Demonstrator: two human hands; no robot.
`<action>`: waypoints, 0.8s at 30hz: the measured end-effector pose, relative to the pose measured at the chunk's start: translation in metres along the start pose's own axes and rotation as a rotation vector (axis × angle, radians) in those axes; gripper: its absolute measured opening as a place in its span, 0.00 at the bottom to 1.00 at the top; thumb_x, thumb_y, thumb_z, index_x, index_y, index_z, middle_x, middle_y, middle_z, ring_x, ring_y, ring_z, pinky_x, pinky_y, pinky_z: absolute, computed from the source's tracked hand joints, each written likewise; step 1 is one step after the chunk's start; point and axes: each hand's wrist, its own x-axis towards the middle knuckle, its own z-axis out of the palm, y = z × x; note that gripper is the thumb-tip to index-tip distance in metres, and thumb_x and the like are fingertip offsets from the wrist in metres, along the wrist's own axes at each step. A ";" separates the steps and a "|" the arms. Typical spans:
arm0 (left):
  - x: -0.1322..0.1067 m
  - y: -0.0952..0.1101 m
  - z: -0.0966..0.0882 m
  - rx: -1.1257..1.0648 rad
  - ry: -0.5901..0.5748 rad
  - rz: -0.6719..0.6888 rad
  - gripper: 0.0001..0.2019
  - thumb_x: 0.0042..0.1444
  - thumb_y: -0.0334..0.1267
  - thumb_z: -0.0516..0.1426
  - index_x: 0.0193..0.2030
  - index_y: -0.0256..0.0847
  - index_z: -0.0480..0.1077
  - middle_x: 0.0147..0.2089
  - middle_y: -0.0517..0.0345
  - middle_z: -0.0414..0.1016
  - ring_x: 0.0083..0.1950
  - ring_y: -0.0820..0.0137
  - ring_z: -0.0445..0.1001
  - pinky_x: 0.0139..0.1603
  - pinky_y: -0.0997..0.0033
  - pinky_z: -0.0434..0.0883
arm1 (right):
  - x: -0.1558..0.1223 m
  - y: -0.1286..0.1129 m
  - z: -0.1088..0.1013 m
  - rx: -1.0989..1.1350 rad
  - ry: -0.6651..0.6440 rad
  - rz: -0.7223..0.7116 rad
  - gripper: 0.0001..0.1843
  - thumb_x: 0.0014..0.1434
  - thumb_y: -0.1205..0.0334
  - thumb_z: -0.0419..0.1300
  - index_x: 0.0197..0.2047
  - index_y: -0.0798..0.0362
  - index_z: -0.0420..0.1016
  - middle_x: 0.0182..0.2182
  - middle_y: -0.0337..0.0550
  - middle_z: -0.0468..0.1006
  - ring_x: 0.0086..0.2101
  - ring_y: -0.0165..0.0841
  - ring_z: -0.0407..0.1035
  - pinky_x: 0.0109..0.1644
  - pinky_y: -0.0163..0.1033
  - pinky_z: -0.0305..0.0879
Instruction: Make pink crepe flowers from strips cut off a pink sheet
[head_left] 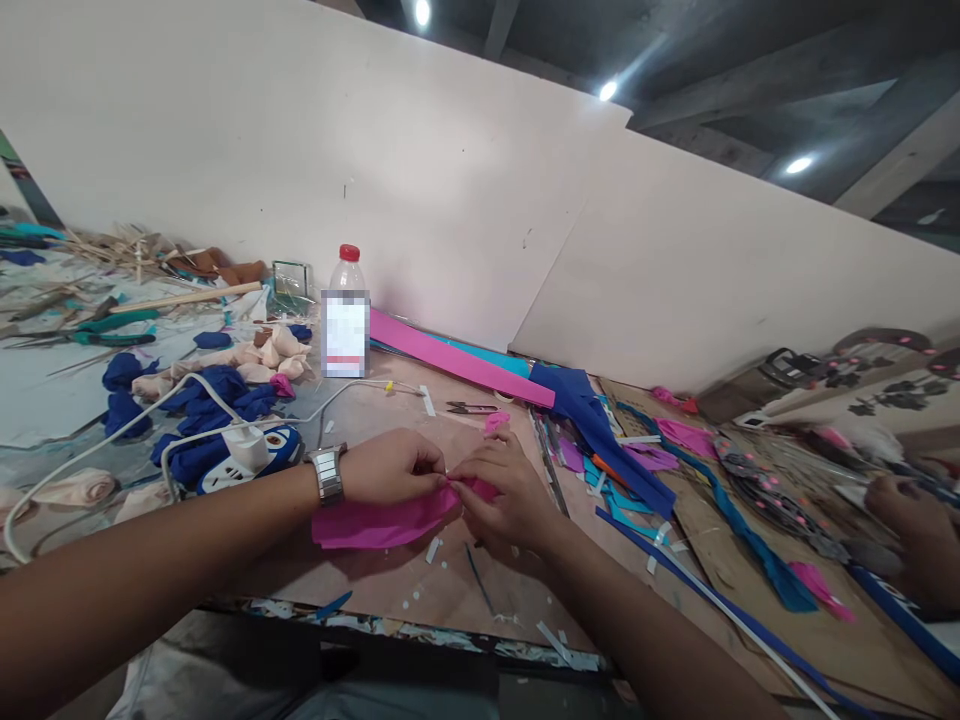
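My left hand (pixel 394 468), with a metal watch (pixel 328 473) at the wrist, pinches the upper edge of a magenta fabric piece (pixel 375 520) that lies on the wooden table (pixel 420 590). My right hand (pixel 501 490) meets it fingertip to fingertip and is closed on the same fabric at its right end. Both hands sit near the table's front edge, at the middle.
A red-capped plastic bottle (pixel 345 315) stands behind the hands. Small thread snips (pixel 471 408) lie beyond them. Blue and cream fabric rolls (pixel 210 395), a white cable and glue gun (pixel 247 450) are to the left. Coloured strips (pixel 600 440) lie right. Another person's hand (pixel 911 520) works at far right.
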 end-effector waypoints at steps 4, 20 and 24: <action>-0.002 0.004 0.003 0.136 0.064 0.048 0.12 0.62 0.39 0.54 0.34 0.39 0.77 0.28 0.60 0.76 0.29 0.72 0.68 0.31 0.72 0.57 | 0.000 -0.002 -0.001 0.000 -0.020 0.037 0.03 0.62 0.66 0.61 0.37 0.50 0.77 0.32 0.42 0.83 0.36 0.37 0.74 0.52 0.50 0.58; -0.002 0.000 0.015 0.517 0.163 0.149 0.13 0.67 0.41 0.51 0.38 0.43 0.76 0.35 0.55 0.82 0.33 0.66 0.76 0.32 0.69 0.59 | -0.001 -0.002 0.000 0.065 -0.068 0.137 0.05 0.62 0.67 0.57 0.34 0.51 0.71 0.30 0.40 0.78 0.35 0.36 0.69 0.52 0.48 0.55; -0.001 -0.002 0.014 0.513 0.151 0.118 0.13 0.67 0.41 0.52 0.39 0.43 0.77 0.36 0.55 0.82 0.34 0.65 0.77 0.32 0.69 0.59 | -0.001 0.000 0.001 0.069 -0.038 0.118 0.03 0.61 0.67 0.60 0.36 0.51 0.72 0.31 0.39 0.79 0.35 0.35 0.70 0.51 0.47 0.55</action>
